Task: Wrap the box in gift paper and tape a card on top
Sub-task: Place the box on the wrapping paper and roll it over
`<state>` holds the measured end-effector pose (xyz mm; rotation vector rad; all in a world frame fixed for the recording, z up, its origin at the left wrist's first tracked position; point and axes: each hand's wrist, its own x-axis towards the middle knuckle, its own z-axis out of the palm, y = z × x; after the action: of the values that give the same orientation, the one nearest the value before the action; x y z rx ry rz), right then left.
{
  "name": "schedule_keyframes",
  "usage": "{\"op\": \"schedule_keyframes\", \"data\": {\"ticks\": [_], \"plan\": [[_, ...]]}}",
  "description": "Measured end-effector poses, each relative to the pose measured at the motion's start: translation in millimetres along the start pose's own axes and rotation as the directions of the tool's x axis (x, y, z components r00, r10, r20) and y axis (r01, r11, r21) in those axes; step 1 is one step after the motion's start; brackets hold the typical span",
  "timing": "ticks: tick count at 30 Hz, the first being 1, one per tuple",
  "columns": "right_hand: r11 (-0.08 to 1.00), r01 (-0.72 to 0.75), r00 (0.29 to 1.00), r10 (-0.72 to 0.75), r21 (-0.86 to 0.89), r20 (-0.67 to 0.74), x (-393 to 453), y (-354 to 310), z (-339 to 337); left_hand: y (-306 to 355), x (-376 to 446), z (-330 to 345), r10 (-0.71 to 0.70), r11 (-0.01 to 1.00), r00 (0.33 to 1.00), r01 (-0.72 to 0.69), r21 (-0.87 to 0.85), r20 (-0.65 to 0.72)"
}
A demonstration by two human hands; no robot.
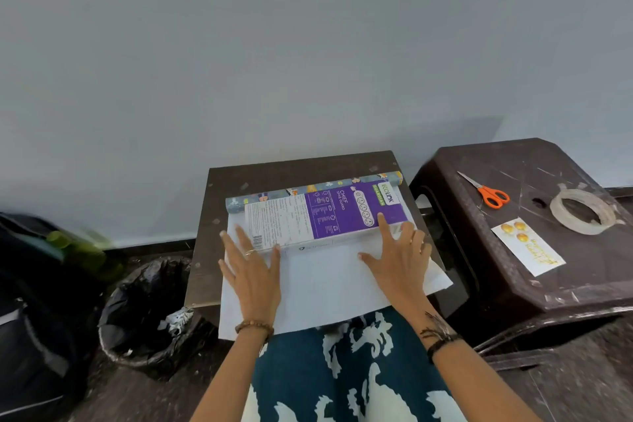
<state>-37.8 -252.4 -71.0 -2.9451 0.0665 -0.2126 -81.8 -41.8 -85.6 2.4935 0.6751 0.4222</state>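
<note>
A purple and white box [329, 216] lies flat on the unrolled gift paper [325, 281], white side up, on a small brown table [260, 171]. The patterned roll [308, 189] of the same paper lies just behind the box. My left hand [251, 271] rests flat on the paper at the box's left end, fingers spread, thumb against its near side. My right hand [397, 257] lies flat on the paper at the right end, its index finger on the box top. A white card [527, 247] with gold ornaments lies on the dark stool at right.
On the dark plastic stool [548, 284] to the right lie orange-handled scissors [488, 192] and a roll of clear tape [580, 211]. A black-lined bin [147, 312] stands on the floor at left, next to a dark bag [37, 301]. A pale wall rises behind the table.
</note>
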Motion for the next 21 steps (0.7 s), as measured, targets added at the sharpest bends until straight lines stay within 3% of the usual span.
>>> {"op": "schedule_keyframes", "data": {"ticks": [2, 4, 5, 7, 10, 17, 21], "plan": [[0.994, 0.105, 0.992, -0.102, 0.032, -0.08, 8, -7, -2, 16, -8, 2, 0.311, 0.95, 0.949, -0.309, 0.056, -0.045], [0.952, 0.301, 0.953, -0.297, 0.049, -0.064, 19, -17, -6, 31, -20, 5, 0.615, 0.784, 0.788, -0.614, 0.094, 0.016], [0.925, 0.375, 0.927, -0.375, 0.06, -0.016, 25, -21, -6, 36, -23, 6, 0.695, 0.707, 0.714, -0.7, 0.095, 0.087], [0.897, 0.438, 0.882, -0.443, 0.063, 0.16, 35, -29, -6, 39, -24, 12, 0.667, 0.71, 0.689, -0.703, 0.039, 0.283], [0.899, 0.438, 0.886, -0.433, 0.007, 0.166, 47, -35, -3, 31, -19, 19, 0.5, 0.795, 0.718, -0.602, 0.071, 0.485], [0.909, 0.412, 0.903, -0.397, -0.068, 0.163, 84, -57, 1, 38, 4, 15, 0.456, 0.823, 0.701, -0.566, 0.039, 0.549], [0.9, 0.427, 0.897, -0.408, -0.091, 0.172, 95, -62, 1, 50, 30, 20, 0.427, 0.833, 0.613, -0.553, -0.026, 0.664]]}}
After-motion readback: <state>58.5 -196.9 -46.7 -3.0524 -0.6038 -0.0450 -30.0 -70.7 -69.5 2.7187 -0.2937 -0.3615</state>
